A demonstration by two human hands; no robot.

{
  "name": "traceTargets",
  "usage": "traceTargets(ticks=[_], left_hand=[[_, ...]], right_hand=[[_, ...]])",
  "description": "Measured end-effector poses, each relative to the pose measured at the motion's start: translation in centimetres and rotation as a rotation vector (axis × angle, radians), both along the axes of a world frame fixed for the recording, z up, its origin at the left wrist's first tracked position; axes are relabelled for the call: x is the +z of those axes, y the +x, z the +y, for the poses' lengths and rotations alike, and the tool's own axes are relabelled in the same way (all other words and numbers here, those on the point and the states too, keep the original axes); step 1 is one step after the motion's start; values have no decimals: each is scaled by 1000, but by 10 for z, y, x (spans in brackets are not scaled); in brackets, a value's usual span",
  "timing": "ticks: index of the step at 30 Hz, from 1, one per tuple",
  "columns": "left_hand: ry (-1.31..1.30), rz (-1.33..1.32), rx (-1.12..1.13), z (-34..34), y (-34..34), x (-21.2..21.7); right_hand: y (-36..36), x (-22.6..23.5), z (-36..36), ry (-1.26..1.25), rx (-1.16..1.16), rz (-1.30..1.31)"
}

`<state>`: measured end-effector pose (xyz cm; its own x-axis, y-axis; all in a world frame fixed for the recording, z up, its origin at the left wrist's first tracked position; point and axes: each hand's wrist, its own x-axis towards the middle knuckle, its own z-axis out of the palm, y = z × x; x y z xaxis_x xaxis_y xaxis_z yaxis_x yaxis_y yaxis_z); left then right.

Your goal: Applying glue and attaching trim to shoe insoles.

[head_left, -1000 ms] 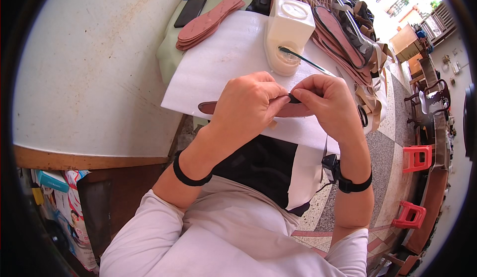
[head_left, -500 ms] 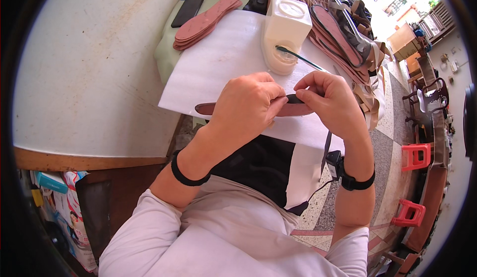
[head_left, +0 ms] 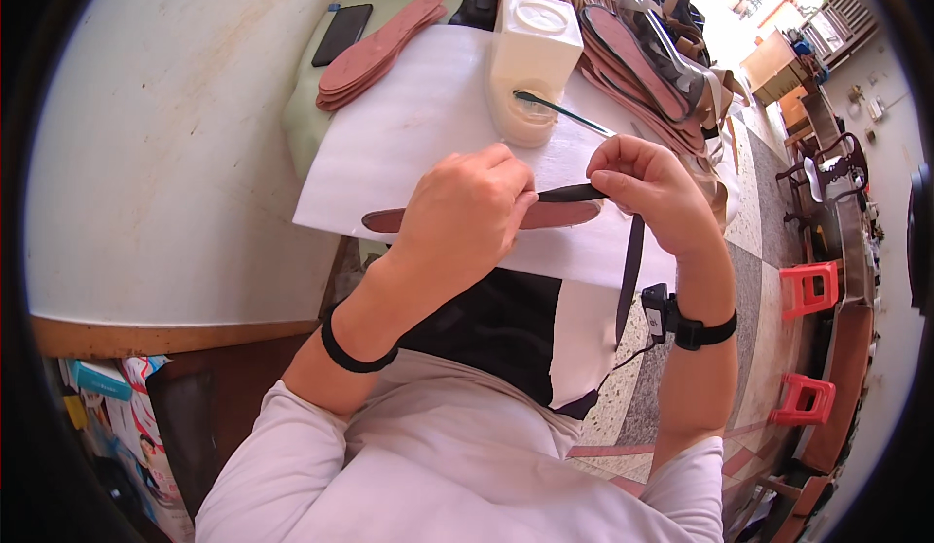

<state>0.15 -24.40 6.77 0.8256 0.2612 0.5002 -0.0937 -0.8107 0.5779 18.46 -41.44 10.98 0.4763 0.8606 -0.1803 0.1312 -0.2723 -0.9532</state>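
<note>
Grip: my left hand point(head_left: 465, 214) and right hand point(head_left: 650, 191) both pinch a thin dark strap point(head_left: 572, 194) stretched between them; its free end hangs down past the near edge of the white paper sheet point(head_left: 418, 125).
Strap place: just above a flat reddish-brown insole point(head_left: 559, 216) that lies on the sheet near its near edge, partly hidden under my left hand.
Glue: a white plastic tub point(head_left: 530, 52) stands near the sheet's far edge, a thin brush point(head_left: 564, 113) resting in its open side.
Around: a stack of pinkish insoles point(head_left: 375, 52) and a dark phone point(head_left: 341, 34) lie on the pale green pad point(head_left: 309, 120) off the sheet's far left corner; more soles point(head_left: 642, 66) are heaped at the far right.
Risk: I judge the strap could slip or land crooked on the insole if my pinch loosens, and the dangling end could snag the sheet's edge.
</note>
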Motion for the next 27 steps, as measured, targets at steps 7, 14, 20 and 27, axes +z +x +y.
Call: traceTargets(ticks=[7,14,20,27], left_hand=[[19,34,-5,1,0,4],[3,37,-14,1,2,4],[-19,74,-14,1,3,7],[-15,75,0,0,5,5]], right_hand=[[9,-9,-14,37,1,30],[9,-17,-24,97,-75,57],[11,-32,-31,117,-147,19],[11,-50,-41,198,-198,38]])
